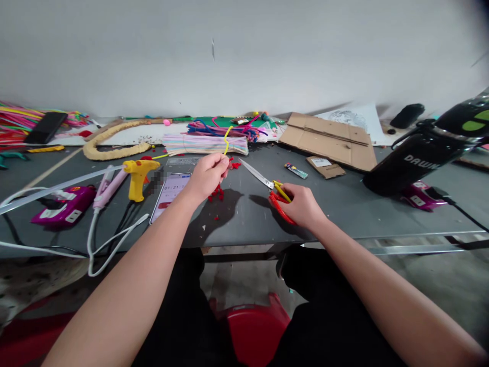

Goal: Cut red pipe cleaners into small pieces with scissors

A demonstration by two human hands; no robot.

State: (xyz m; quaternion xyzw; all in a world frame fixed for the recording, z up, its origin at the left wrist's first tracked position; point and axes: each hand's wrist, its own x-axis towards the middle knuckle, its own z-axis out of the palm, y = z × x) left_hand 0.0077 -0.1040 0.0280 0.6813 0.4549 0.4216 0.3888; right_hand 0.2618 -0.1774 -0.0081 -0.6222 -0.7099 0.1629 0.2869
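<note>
A bent yellow strip [226, 140] was pinched by the left hand [208, 173], and scissors [272, 185] were gripped in the curled right hand [303, 205], long axis slanted, blades pointed forward-left.

Craft workshop by its look, grey worktable [344, 209], yellow glue gun [136, 178], scissors [260, 176], bundled pipe cleaners [214, 144], cardboard [332, 141]

So both bare forearms [153, 260] stretched forward, left hand [208, 176] was pinched at the fingertips, right hand [302, 205] kinda curled in a grip.
</note>
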